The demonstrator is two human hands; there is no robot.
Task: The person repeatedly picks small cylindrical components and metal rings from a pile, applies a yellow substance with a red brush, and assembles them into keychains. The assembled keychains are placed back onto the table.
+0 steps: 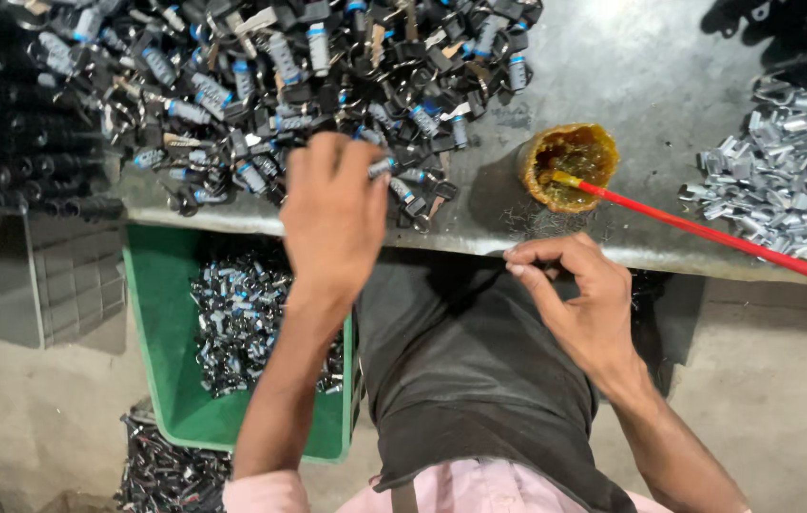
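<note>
Reaching with the left hand [332, 214] into the pile of black parts [270, 85] beside the glue pot [570, 166], fingers curled, grip not clear. Resting the right hand [579, 299] near the pot, pinched, contents hidden. Picking stage probably; next needing one single part.

Bench far left crowded; open lane at far centre-right.

The heap of black and blue-banded parts [261, 85] covers the far left of the grey bench [651, 66], running to its near edge under the left hand [332, 214]. Bare surface lies right of the heap, beyond the glue pot [570, 166]. The red brush [708, 233] slants across the approach to the silver clips [793, 180] at far right. The green crate [161, 332] fills the near left gap below the bench.
</note>
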